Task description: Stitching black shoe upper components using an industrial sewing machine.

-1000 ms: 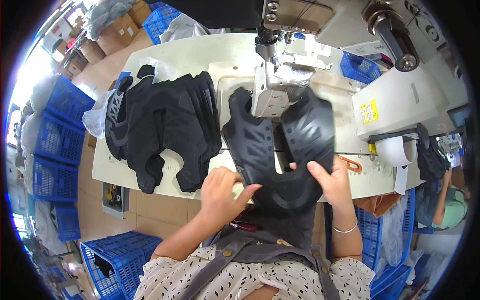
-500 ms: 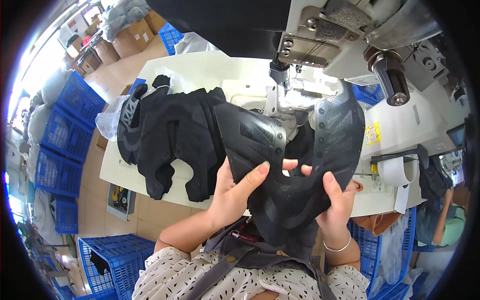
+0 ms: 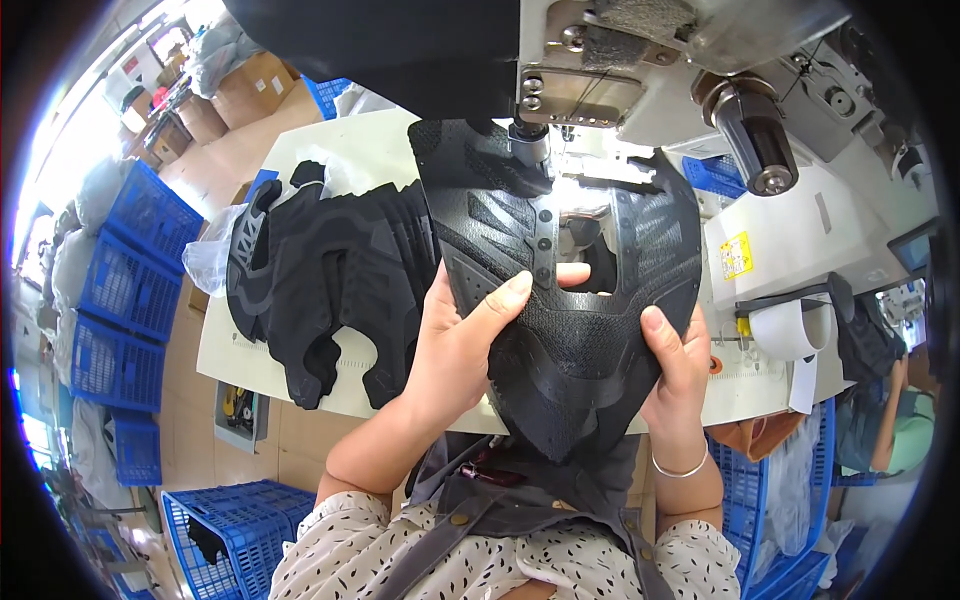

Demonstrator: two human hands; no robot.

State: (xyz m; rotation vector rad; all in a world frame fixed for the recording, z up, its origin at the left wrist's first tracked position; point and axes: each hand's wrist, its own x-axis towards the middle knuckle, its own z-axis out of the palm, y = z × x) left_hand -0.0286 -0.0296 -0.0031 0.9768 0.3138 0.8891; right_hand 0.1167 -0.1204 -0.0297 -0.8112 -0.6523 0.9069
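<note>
A black shoe upper, with a textured shiny surface and punched eyelet strips beside its central opening, is spread between my hands. My left hand grips its left edge, thumb on top. On the right edge my right hand holds it the same way, fingers mostly hidden underneath. The upper's far end lies by the presser area of the sewing machine, and I cannot tell whether it is under the needle. Left of it a stack of black shoe uppers rests on the pale worktable.
Blue plastic crates line the left side, with another blue crate at the lower left. A white cup-shaped part sits on the table at right. Beyond it another person's arm shows. A grey drawer hangs under the table.
Both hands have moved the upper forward toward the machine and laid it flatter. Its far left flap now reaches beside the presser area. The whole view has shifted slightly.
</note>
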